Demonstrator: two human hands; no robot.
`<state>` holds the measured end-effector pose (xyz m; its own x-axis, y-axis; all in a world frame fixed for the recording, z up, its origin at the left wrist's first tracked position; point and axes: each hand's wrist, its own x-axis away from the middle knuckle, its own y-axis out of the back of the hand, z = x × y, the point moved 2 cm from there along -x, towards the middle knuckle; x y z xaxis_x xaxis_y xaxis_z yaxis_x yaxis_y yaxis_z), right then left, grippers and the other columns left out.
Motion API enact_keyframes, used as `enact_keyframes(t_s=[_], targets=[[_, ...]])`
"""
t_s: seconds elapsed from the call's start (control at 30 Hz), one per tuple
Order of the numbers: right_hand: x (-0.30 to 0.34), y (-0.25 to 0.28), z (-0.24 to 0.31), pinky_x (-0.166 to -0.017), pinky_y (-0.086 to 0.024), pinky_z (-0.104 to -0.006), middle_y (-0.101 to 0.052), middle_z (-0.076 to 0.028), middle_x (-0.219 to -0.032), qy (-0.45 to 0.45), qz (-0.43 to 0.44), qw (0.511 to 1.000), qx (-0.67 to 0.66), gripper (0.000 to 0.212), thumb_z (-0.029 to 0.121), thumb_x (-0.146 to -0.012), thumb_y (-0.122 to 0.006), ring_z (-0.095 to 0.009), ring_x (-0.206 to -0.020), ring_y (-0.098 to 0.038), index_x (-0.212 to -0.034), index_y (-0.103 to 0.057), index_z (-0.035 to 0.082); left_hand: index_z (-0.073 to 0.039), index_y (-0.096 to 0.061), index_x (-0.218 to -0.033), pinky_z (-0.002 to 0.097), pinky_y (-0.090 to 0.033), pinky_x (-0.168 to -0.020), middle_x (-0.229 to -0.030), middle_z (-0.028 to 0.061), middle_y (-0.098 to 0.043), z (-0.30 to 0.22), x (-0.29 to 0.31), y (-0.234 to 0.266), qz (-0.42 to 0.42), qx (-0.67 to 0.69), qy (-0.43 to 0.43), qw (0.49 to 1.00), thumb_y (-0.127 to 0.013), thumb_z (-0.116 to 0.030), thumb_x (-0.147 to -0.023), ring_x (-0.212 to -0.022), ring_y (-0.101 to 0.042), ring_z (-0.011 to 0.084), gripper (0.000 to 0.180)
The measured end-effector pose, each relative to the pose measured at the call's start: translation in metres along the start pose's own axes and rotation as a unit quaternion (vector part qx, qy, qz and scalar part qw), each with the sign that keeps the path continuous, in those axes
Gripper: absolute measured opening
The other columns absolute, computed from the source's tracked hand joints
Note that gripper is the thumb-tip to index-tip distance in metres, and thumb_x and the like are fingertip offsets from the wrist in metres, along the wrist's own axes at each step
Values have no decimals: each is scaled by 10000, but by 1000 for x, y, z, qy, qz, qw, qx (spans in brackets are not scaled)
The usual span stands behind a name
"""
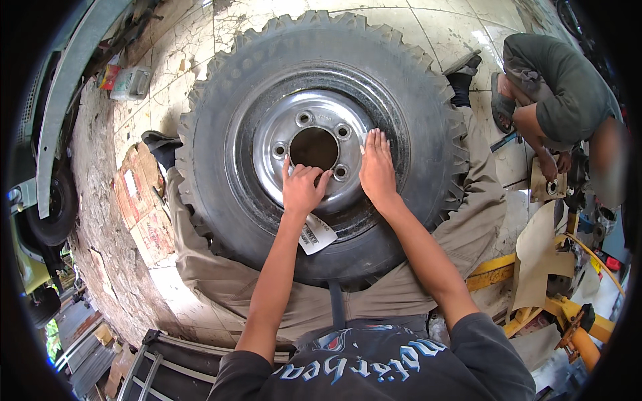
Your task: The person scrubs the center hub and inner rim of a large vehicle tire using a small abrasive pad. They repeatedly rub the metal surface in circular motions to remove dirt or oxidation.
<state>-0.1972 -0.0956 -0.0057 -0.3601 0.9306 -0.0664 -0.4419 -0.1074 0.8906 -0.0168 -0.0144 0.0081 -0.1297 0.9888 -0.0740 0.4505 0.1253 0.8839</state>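
A large chunky-treaded tyre (pixel 428 160) lies flat between my outstretched legs, mounted on a black steel rim (pixel 394 110). The rim's shiny grey centre disc (pixel 267 144) has a round middle hole ringed by several bolt holes. My left hand (pixel 304 188) rests at the lower left of that hole, index finger stretched, thumb spread apart and the other fingers bent. Nothing shows in its grasp. Flat on the right edge of the disc lies my right hand (pixel 378 167), fingers straight and close together. A white printed tag (pixel 317 235) sticks out below my left wrist, over the rim's lower edge.
Another person (pixel 568 87) crouches at the right, hands on a small part with a round ring (pixel 552 188). Flattened cardboard (pixel 144 200) and a clear plastic container (pixel 132 83) lie left. Yellow metal framework (pixel 491 273) stands lower right; a black slatted frame (pixel 180 367) is lower left.
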Motion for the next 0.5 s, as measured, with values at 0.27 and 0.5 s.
enact_keyframes(t_s=[0.27, 0.5], targets=[[-9, -7, 1, -1198, -314, -497, -395, -342, -1509, 14, -25, 1000, -9, 497, 125, -1041, -458, -454, -1413, -404, -1458, -364, -129, -98, -770, -795, 511, -268, -1194, -758, 49, -721, -1, -7, 2, -6, -4, 3, 1000, -710, -327, -916, -806, -658, 208, 266], [29, 3, -3, -1205, -312, -479, -391, -328, -1523, -14, 48, 998, -39, 494, 142, -1054, -442, -437, -1438, -376, -1462, -368, -126, -98, -772, -797, 513, -265, -1196, -743, 45, -715, 3, -1, 1, -8, 10, 13, 1000, -712, -342, -916, -803, -660, 206, 278]])
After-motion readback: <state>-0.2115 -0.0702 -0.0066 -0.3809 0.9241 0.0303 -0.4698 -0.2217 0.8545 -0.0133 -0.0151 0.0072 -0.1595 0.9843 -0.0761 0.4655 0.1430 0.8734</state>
